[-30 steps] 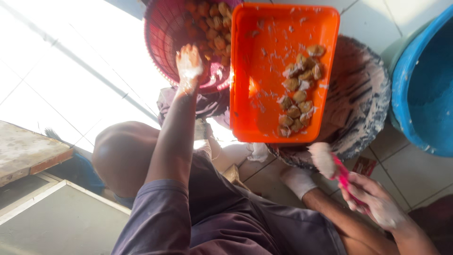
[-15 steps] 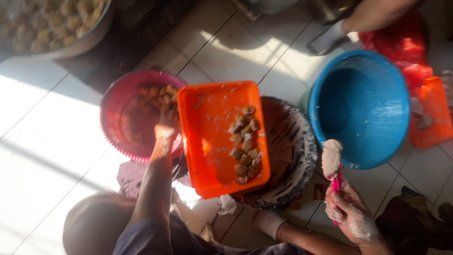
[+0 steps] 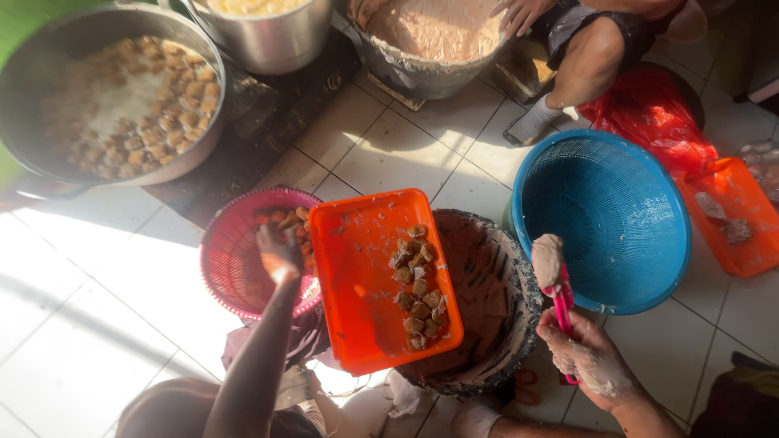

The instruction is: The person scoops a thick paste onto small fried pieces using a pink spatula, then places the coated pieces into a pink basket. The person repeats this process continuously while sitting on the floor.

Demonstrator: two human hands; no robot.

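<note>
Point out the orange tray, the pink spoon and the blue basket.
orange tray [image 3: 357, 268], head view, on its bare floor left of the pieces.
pink spoon [image 3: 562, 302], head view, on its handle above the right hand [image 3: 588, 361].
blue basket [image 3: 625, 219], head view, on its inner wall.

i see bare tiles [image 3: 105, 324] open at left; tray [image 3: 357, 324], bucket [image 3: 519, 324], blue basket [image 3: 649, 268] crowd the right.

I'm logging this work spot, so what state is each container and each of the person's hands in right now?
Left hand: reaching into the pink basket, on the brown pieces.
Right hand: closed on the pink spatula, paste on its tip.
Pink basket: partly filled.
Orange tray: holds a row of brown pieces.
Blue basket: empty.
Dark bucket: paste-smeared inside.
Large pan: full of frying pieces.
</note>
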